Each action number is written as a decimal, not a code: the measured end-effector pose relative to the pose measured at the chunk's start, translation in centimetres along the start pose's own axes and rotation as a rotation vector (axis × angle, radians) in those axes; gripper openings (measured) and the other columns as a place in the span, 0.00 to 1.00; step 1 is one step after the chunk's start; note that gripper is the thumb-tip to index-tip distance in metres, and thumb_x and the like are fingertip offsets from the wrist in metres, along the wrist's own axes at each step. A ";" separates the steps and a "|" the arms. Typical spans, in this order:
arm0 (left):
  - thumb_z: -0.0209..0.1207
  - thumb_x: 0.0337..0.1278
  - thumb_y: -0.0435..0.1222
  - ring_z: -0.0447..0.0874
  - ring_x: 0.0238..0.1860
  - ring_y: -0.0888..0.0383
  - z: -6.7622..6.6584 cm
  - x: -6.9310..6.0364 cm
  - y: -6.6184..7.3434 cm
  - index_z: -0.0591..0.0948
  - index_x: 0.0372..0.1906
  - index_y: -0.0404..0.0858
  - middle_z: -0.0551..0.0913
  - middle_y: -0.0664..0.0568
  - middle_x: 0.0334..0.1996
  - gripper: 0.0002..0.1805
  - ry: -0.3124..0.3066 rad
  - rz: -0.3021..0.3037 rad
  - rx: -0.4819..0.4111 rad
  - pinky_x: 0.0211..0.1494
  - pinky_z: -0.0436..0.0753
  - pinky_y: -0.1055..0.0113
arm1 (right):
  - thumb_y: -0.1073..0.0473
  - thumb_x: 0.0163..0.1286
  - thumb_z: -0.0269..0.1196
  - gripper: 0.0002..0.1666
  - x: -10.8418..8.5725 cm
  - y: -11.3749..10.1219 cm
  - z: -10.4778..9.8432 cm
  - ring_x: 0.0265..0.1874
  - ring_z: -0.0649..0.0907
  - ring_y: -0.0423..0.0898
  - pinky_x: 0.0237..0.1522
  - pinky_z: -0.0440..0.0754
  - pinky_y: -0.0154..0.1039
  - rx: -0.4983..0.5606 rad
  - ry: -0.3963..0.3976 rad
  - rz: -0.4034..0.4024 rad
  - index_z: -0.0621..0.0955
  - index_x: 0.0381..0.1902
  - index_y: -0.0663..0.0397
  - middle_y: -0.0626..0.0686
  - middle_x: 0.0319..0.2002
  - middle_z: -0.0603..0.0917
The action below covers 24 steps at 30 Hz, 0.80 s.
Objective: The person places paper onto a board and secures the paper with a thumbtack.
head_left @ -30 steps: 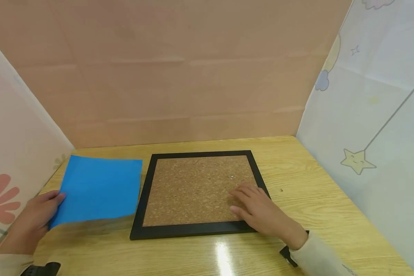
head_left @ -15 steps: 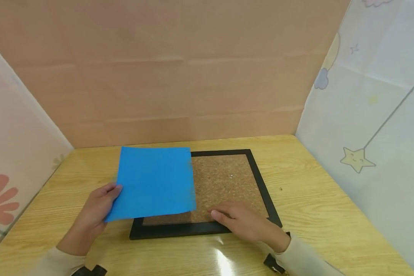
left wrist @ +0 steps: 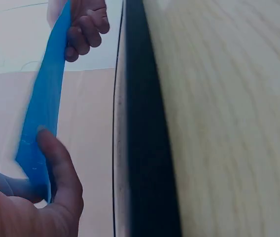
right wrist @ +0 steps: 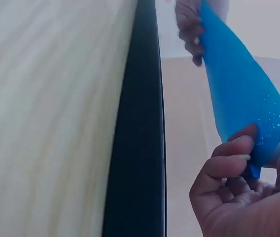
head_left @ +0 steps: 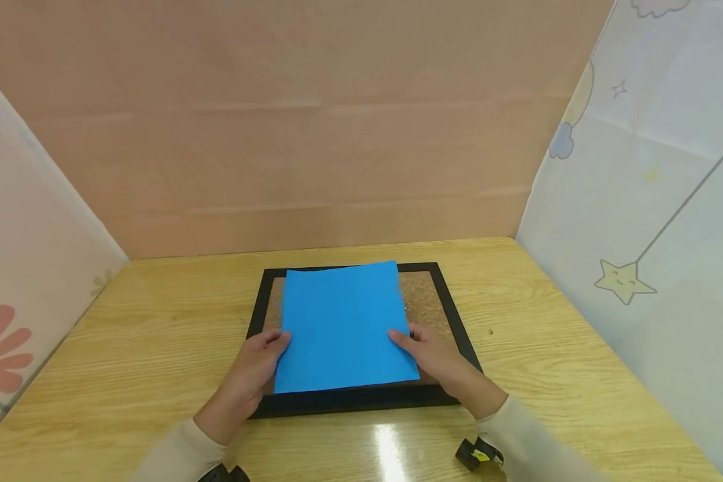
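Note:
A blue sheet of paper (head_left: 342,321) is held between both hands over the cork board (head_left: 429,294). My left hand (head_left: 250,368) pinches its left edge, thumb on top and fingers beneath. On the opposite edge my right hand (head_left: 442,361) grips the sheet the same way. Both wrist views show the paper (left wrist: 44,108) raised above the board's black frame (right wrist: 135,123), with a gap between them. In the right wrist view, small pale specks dot the underside of the sheet near the right fingers (right wrist: 224,165). The paper hides most of the cork.
The board lies flat on a wooden table (head_left: 156,321). A tiny dark bit (head_left: 491,331) lies on the wood to its right. Behind stands a plain pinkish-tan backdrop (head_left: 325,134), and patterned sheets flank both sides.
My left hand has carried the blue paper rightward from beside the board to above it. My right hand has left the cork surface and taken hold of the paper's right edge.

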<state>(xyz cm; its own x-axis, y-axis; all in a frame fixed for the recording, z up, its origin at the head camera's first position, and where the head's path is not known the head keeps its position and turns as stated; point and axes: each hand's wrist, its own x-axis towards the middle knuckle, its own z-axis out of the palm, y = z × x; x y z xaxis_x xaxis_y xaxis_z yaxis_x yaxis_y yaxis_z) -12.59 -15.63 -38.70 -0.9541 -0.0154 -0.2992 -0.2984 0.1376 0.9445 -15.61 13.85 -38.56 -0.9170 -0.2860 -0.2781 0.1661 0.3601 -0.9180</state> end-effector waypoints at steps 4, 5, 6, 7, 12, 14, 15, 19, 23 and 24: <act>0.47 0.78 0.37 0.83 0.37 0.55 0.5 0.6 -0.4 0.75 0.60 0.27 0.80 0.39 0.46 0.20 -0.028 -0.001 -0.016 0.39 0.85 0.61 | 0.45 0.77 0.54 0.33 1.0 0.4 -0.9 0.50 0.86 0.50 0.53 0.83 0.49 -0.062 0.068 0.029 0.71 0.69 0.63 0.60 0.57 0.84; 0.47 0.77 0.36 0.83 0.33 0.56 0.6 0.7 -0.5 0.75 0.59 0.26 0.81 0.40 0.41 0.19 -0.048 0.003 -0.019 0.36 0.85 0.62 | 0.45 0.77 0.54 0.33 1.2 0.5 -1.1 0.49 0.86 0.50 0.53 0.83 0.49 -0.066 0.073 0.031 0.71 0.69 0.63 0.61 0.56 0.84; 0.48 0.77 0.36 0.83 0.29 0.57 0.7 0.9 -0.6 0.75 0.57 0.25 0.81 0.42 0.37 0.18 -0.068 0.005 -0.019 0.33 0.85 0.62 | 0.46 0.78 0.54 0.33 1.4 0.6 -1.3 0.49 0.87 0.51 0.53 0.83 0.50 -0.066 0.070 0.032 0.71 0.69 0.63 0.61 0.56 0.84; 0.48 0.76 0.35 0.83 0.26 0.57 0.7 1.0 -0.7 0.75 0.56 0.25 0.82 0.43 0.34 0.17 -0.084 0.006 -0.017 0.31 0.85 0.63 | 0.46 0.78 0.54 0.33 1.6 0.6 -1.4 0.50 0.86 0.51 0.53 0.83 0.50 -0.070 0.065 0.030 0.70 0.69 0.64 0.62 0.57 0.83; 0.51 0.75 0.35 0.82 0.21 0.59 1.1 1.6 -1.3 0.75 0.52 0.25 0.82 0.46 0.25 0.15 -0.094 0.010 0.018 0.29 0.85 0.64 | 0.47 0.78 0.54 0.30 2.3 1.0 -2.0 0.33 0.86 0.44 0.36 0.84 0.41 -0.069 0.041 0.040 0.74 0.65 0.64 0.57 0.41 0.88; 0.51 0.75 0.35 0.82 0.21 0.58 1.2 1.8 -1.4 0.76 0.50 0.26 0.82 0.46 0.25 0.14 -0.074 0.008 0.029 0.29 0.85 0.63 | 0.46 0.78 0.55 0.28 2.5 1.1 -2.2 0.22 0.79 0.39 0.25 0.76 0.34 -0.068 0.035 0.047 0.77 0.61 0.64 0.51 0.27 0.85; 0.52 0.74 0.35 0.82 0.21 0.58 1.3 1.9 -1.5 0.76 0.50 0.26 0.82 0.46 0.25 0.13 -0.063 0.006 0.033 0.30 0.85 0.62 | 0.46 0.78 0.55 0.27 2.6 1.1 -2.4 0.18 0.75 0.38 0.22 0.71 0.32 -0.065 0.029 0.049 0.78 0.58 0.63 0.48 0.22 0.82; 0.52 0.74 0.35 0.81 0.20 0.58 1.3 2.1 -1.6 0.76 0.49 0.27 0.81 0.46 0.23 0.13 -0.049 -0.003 0.028 0.29 0.85 0.61 | 0.45 0.78 0.54 0.22 2.4 1.3 -3.0 0.12 0.71 0.38 0.16 0.62 0.30 -0.054 0.003 0.045 0.80 0.45 0.60 0.44 0.13 0.71; 0.51 0.75 0.35 0.81 0.19 0.59 1.3 2.2 -1.5 0.75 0.53 0.26 0.81 0.46 0.24 0.15 -0.064 -0.012 0.016 0.29 0.85 0.63 | 0.48 0.78 0.55 0.19 2.0 1.6 -3.6 0.13 0.73 0.39 0.14 0.63 0.30 -0.043 -0.028 0.029 0.77 0.33 0.56 0.45 0.15 0.70; 0.50 0.75 0.35 0.81 0.20 0.59 1.3 2.2 -1.5 0.75 0.54 0.25 0.82 0.46 0.25 0.16 -0.074 -0.015 0.012 0.29 0.85 0.63 | 0.48 0.78 0.55 0.19 1.8 1.7 -3.7 0.13 0.74 0.39 0.15 0.64 0.29 -0.039 -0.035 0.025 0.77 0.32 0.56 0.46 0.16 0.71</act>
<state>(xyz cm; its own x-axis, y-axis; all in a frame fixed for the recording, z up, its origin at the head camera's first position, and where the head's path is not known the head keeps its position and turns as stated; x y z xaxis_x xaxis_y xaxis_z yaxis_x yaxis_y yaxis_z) -14.24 -14.62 -40.96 -0.9448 0.0553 -0.3229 -0.3119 0.1496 0.9383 -18.37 17.26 -39.60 -0.8995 -0.3069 -0.3108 0.1739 0.4013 -0.8993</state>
